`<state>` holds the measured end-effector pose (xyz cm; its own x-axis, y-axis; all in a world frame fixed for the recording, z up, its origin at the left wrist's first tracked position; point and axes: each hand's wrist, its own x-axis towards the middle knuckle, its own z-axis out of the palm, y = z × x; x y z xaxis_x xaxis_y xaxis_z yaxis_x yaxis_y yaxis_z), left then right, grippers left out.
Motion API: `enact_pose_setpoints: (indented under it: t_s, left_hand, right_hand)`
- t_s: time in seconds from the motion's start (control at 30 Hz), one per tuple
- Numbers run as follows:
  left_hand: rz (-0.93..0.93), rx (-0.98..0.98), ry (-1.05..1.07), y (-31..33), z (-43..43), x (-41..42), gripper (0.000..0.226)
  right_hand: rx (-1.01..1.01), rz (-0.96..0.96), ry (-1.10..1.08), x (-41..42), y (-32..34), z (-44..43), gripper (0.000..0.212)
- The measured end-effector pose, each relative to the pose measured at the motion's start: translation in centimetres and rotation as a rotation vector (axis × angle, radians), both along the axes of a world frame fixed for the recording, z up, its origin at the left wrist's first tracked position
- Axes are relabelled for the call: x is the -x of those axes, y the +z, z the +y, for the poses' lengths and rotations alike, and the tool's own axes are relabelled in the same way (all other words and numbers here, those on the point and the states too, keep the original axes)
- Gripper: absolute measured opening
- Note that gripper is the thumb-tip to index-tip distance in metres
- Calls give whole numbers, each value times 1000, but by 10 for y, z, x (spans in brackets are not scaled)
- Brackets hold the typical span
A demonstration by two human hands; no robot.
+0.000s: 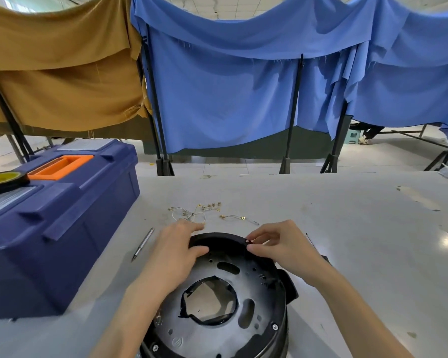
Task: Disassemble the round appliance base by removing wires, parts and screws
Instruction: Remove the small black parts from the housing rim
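Head view: right hand [282, 245] at the screw [247, 241] on the base [217, 321].
Base sat on the table [347, 228] right before the person, open side up. Left hand [175, 254] gripped its far-left rim, thumb inside. Right hand's thumb and forefinger met on the screw at the far rim, seemingly pinching it; it was too small to be sure. Screw lay just left of that hand, the nearer one.

One base [217, 337] bearing three visible screws [275, 326]; two hands, left hand [176, 251] and right hand [282, 244]; one toolbox [62, 228]; one tape roll [3, 180]; one rod [142, 244]; two wire clusters [189, 214].
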<state>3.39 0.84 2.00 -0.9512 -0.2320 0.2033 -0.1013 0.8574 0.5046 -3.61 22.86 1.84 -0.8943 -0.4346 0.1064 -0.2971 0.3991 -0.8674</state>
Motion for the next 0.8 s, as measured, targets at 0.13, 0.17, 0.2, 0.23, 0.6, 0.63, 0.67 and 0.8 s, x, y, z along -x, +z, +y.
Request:
enact_pose_setpoints:
  t_s: [0.13, 0.17, 0.2, 0.23, 0.6, 0.63, 0.67, 0.8]
  left_hand:
    - [-10, -93, -193, 9, 33, -2, 14]
    - [-80, -135, -228, 9, 39, -2, 13]
    - [-155, -180, -260, 8, 45, -3, 18]
    - [-233, -239, -297, 7, 50, -3, 23]
    - [-556, -636, -346, 9, 71, 3, 36]
    - [-563, -653, -342, 9, 71, 3, 38]
    - [-565, -682, -340, 9, 71, 2, 40]
    - [-560, -843, -333, 4, 73, -1, 50]
  right_hand:
    - [182, -28, -87, -11, -13, -10, 5]
    - [224, -38, -112, -13, -17, -13, 5]
    - [260, -48, -130, -15, -19, -15, 6]
    - [295, -65, -145, -16, -21, -17, 8]
    - [501, -360, -187, -20, -22, -13, 18]
    - [509, -372, -180, -20, -23, -13, 18]
    - [523, -391, -170, -20, -24, -12, 19]
    - [546, -398, -109, -18, -25, -11, 18]
